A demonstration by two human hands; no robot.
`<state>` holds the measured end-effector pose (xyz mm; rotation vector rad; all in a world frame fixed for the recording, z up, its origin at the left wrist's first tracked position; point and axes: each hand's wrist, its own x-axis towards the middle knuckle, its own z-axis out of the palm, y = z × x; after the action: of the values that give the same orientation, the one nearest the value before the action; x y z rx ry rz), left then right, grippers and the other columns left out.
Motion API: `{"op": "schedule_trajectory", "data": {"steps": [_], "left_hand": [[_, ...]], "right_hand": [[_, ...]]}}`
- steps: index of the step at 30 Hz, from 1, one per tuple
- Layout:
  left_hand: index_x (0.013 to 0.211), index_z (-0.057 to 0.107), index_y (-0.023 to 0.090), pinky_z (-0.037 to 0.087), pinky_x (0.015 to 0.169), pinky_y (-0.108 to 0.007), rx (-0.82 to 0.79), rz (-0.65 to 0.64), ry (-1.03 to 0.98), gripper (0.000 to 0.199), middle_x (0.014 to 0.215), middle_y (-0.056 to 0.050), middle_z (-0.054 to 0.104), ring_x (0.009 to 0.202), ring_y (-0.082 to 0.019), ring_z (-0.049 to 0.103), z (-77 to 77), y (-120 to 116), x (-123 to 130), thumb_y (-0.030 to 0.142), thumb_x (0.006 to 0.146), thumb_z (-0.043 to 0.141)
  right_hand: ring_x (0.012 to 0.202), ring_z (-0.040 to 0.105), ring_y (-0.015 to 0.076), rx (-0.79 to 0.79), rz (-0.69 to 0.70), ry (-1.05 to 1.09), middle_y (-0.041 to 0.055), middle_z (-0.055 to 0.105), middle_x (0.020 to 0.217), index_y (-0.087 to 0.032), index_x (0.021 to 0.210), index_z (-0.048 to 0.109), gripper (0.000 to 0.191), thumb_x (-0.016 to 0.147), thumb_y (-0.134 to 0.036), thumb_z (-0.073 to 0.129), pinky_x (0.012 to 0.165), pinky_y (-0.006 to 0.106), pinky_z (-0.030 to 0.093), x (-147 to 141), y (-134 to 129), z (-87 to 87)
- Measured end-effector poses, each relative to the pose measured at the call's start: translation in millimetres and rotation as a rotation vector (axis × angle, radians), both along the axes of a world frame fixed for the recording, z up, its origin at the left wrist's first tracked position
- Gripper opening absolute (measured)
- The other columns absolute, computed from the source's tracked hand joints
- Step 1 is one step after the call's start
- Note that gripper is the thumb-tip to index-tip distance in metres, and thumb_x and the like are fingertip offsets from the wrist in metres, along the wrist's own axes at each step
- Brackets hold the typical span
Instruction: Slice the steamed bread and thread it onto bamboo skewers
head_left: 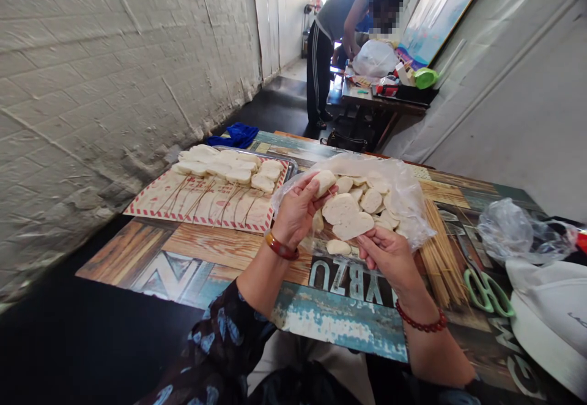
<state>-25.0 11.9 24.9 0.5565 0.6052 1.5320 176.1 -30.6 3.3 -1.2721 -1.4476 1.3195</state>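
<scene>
My left hand (300, 206) is closed round a pale bread slice (324, 182), with its fingers hiding part of it. A thin stick seems to show by those fingertips, but I cannot tell clearly. Between thumb and fingers, my right hand (387, 252) pinches the edge of another pale slice (352, 226), lying flat-side up. Behind both hands, an opened clear plastic bag (413, 191) holds many loose slices (371, 200). One small slice (338, 246) lies on the table in front of it. To the left, skewered slices (215, 163) rest in rows on a printed paper sheet (202, 204), their sticks pointing toward me.
Bamboo skewers (439, 258) lie right of the bag, beside green-handled scissors (488, 292). A white cap (548, 313) and a crumpled plastic bag (513, 230) sit at the table's right. Blue cloth (235, 135) lies at the far edge. A person (337, 38) bends over another table behind.
</scene>
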Motion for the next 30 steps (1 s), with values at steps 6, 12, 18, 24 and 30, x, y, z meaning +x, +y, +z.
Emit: {"op": "schedule_trajectory", "data": {"steps": [6, 12, 18, 24, 30], "left_hand": [[0.105, 0.074, 0.017, 0.056, 0.089, -0.034, 0.037, -0.005, 0.078, 0.04, 0.098, -0.006, 0.078, 0.085, -0.019, 0.075, -3.0, 0.4, 0.6, 0.034, 0.071, 0.088], [0.105, 0.076, 0.019, 0.056, 0.085, -0.03, 0.064, 0.021, 0.14, 0.042, 0.097, -0.004, 0.078, 0.084, -0.017, 0.074, -2.8, -0.7, 3.5, 0.037, 0.068, 0.089], [0.103, 0.077, 0.018, 0.054, 0.079, -0.026, 0.071, 0.042, 0.203, 0.042, 0.096, -0.005, 0.078, 0.084, -0.016, 0.07, -1.3, -3.6, 7.9, 0.04, 0.069, 0.088], [0.104, 0.079, 0.018, 0.053, 0.084, -0.028, 0.106, 0.043, 0.204, 0.041, 0.103, -0.007, 0.078, 0.092, -0.019, 0.07, 4.0, -7.4, 6.8, 0.037, 0.069, 0.087], [0.101, 0.081, 0.02, 0.054, 0.088, -0.031, 0.132, 0.032, 0.157, 0.038, 0.107, -0.008, 0.078, 0.097, -0.021, 0.07, 8.8, -12.2, 5.6, 0.04, 0.07, 0.087]], "right_hand": [[0.036, 0.047, 0.0065, 0.001, -0.001, 0.003, -0.0011, 0.062, 0.054, -0.017, 0.073, 0.068, 0.048, 0.076, -0.064, 0.076, 0.036, 0.018, 0.032, 0.4, -0.5, -1.1], [0.035, 0.047, 0.007, 0.025, -0.005, -0.011, -0.0016, 0.061, 0.054, -0.017, 0.074, 0.066, 0.047, 0.077, -0.064, 0.074, 0.036, 0.019, 0.033, -1.7, -0.9, -1.7], [0.035, 0.046, 0.0068, 0.066, -0.015, -0.003, -0.0019, 0.061, 0.054, -0.018, 0.073, 0.065, 0.046, 0.08, -0.063, 0.072, 0.036, 0.019, 0.033, -4.1, -0.6, -7.1], [0.039, 0.049, 0.0084, 0.113, 0.002, -0.008, -0.002, 0.062, 0.056, -0.019, 0.077, 0.067, 0.041, 0.084, -0.059, 0.07, 0.039, 0.021, 0.037, -2.4, 2.5, -13.4], [0.042, 0.05, 0.0086, 0.101, -0.028, 0.048, -0.0012, 0.063, 0.058, -0.018, 0.078, 0.068, 0.044, 0.078, -0.061, 0.075, 0.041, 0.021, 0.041, -2.0, 6.1, -17.4]]}}
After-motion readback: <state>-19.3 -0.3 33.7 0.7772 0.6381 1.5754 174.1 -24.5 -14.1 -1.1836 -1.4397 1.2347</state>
